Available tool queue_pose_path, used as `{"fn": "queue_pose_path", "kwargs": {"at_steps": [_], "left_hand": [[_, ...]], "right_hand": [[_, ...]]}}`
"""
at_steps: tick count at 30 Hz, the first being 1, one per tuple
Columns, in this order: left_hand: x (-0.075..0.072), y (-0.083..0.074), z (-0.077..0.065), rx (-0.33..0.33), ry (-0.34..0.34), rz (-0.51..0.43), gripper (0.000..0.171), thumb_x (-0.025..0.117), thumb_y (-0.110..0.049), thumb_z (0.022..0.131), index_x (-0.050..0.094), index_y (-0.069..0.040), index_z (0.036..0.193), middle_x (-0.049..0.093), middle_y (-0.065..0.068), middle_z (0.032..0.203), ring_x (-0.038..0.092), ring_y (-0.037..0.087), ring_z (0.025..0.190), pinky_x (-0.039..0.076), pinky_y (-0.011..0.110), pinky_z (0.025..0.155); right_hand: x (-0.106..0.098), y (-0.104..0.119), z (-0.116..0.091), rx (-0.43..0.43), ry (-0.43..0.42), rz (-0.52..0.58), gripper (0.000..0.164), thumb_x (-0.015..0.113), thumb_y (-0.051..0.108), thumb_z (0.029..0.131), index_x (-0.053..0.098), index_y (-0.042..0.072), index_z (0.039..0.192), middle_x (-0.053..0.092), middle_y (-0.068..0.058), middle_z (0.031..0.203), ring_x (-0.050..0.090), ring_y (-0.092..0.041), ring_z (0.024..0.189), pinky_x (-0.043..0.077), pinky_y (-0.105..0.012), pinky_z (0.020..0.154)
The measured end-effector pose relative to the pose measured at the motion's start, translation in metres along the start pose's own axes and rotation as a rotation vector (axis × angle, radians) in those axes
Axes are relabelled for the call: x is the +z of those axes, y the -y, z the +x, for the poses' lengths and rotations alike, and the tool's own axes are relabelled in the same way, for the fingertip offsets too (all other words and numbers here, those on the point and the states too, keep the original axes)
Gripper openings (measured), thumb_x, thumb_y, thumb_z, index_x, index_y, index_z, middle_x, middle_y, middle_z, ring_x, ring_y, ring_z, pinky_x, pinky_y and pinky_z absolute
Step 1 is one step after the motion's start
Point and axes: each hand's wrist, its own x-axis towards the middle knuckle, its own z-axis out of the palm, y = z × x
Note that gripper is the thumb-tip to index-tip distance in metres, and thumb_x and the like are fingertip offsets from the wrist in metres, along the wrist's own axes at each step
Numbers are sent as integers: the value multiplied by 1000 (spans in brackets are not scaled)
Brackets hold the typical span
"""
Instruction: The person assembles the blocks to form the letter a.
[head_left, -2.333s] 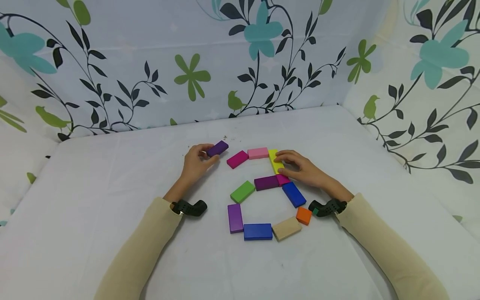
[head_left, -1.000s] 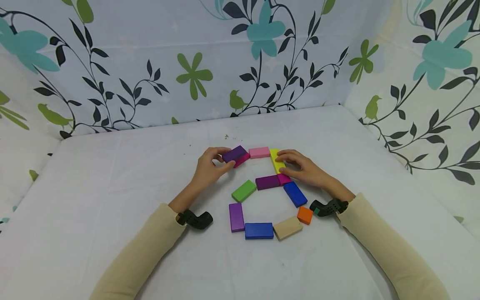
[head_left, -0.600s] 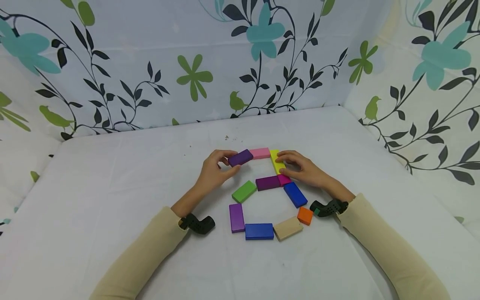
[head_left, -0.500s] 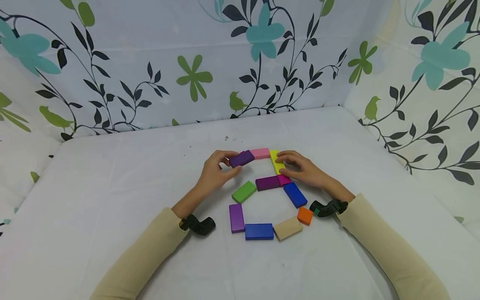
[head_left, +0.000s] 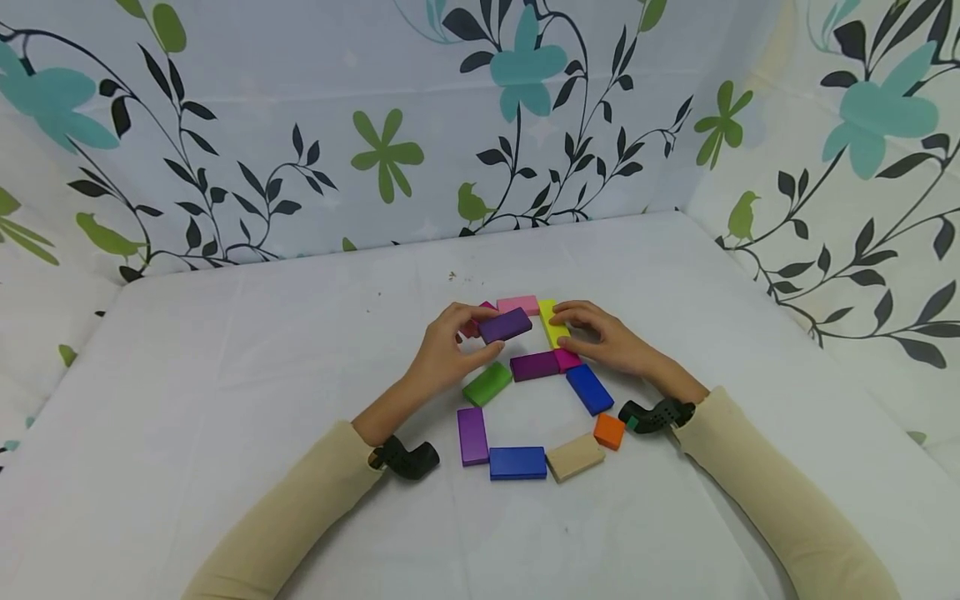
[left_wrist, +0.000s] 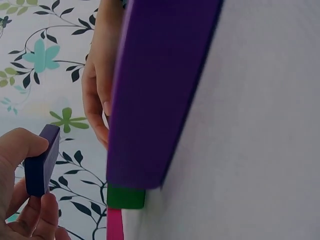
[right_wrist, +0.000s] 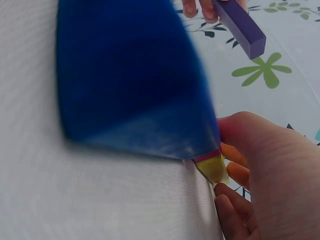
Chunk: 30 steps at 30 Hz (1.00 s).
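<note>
Between thumb and fingertips, my left hand [head_left: 448,350] holds a dark purple block [head_left: 505,326], tilted and raised above the tabletop, as the left wrist view shows. It sits over the gap between the pink block [head_left: 519,305] and a plum block [head_left: 535,366]. Behind the fingers a magenta block [head_left: 487,306] is partly hidden. My right hand [head_left: 611,340] has its thumb and fingers around the standing yellow block [head_left: 552,331], fingers near the far end and thumb at the near end. In the right wrist view, fingertips flank the yellow block [right_wrist: 214,169].
Below, a ring of blocks lies on the white cloth: green [head_left: 487,383], violet [head_left: 472,436], blue [head_left: 517,463], tan [head_left: 575,457], orange [head_left: 609,432], another blue [head_left: 589,389] and a small magenta one [head_left: 567,360]. A patterned curtain [head_left: 300,125] stands behind.
My left hand has carried the dark purple block rightward, past the magenta block and slightly nearer me. My right hand has stayed at the yellow block.
</note>
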Motion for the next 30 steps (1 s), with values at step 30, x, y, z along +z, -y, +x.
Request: {"fn": "queue_pose_path", "kwargs": {"at_steps": [30], "left_hand": [[34,-51,2,201,177,-23,42,76,-13,84,64,-6,123,58,11,115,54,20,96,52,39,81]], "right_hand": [[-2,-2,0,-48,15,47,43,65,-3,89,52,-6,130,38,-25,145,34,-44,136,28,-57,111]]}}
